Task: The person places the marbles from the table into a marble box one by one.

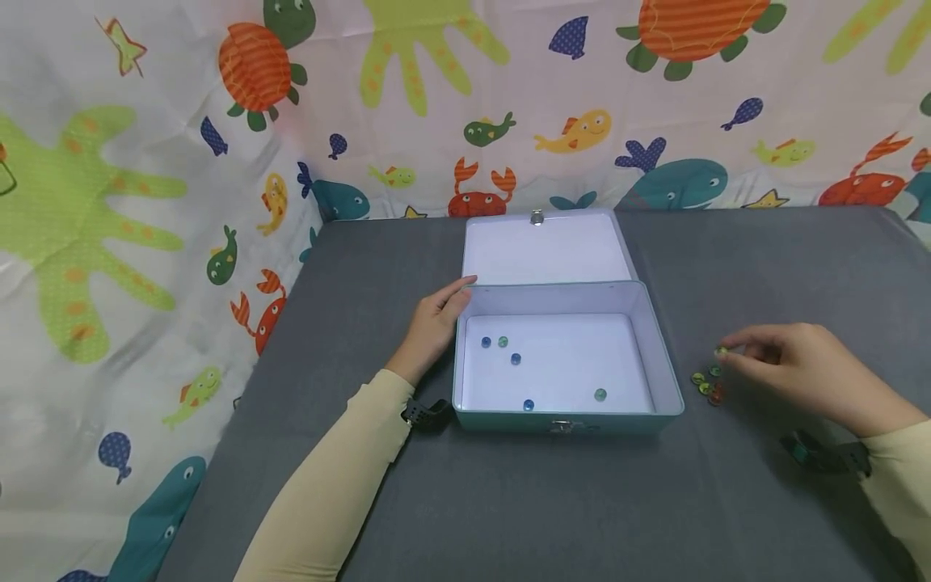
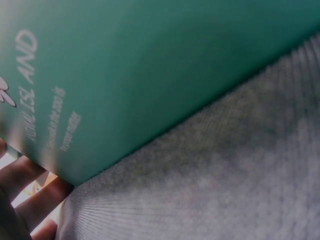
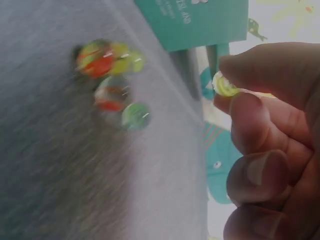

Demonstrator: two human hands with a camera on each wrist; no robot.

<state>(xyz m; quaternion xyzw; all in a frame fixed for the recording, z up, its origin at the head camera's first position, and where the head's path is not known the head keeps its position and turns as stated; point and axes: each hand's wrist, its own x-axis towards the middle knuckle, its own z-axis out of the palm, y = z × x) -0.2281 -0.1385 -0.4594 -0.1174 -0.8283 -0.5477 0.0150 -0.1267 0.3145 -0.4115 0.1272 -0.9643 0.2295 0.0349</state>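
A green tin box [image 1: 567, 422] with a white inside stands on the grey table, its lid [image 1: 547, 246] folded back. Several blue and green marbles [image 1: 516, 359] lie spread over its floor. My left hand [image 1: 429, 325] rests at the box's back left corner, its straight fingers [image 2: 44, 200] touching the edge. To the right of the box, my right hand [image 1: 796, 368] pinches a yellow-green and white marble [image 3: 226, 85] between thumb and forefinger. Just below that hand, several loose marbles [image 3: 136, 116] in green, yellow and red sit close together on the cloth.
A dark grey cloth [image 1: 567, 501] covers the table. Behind it and at the left hangs a white curtain [image 1: 429, 145] printed with sea animals. Each wrist wears a black strap, and the metal clasp [image 1: 537, 217] sits on the lid's far edge.
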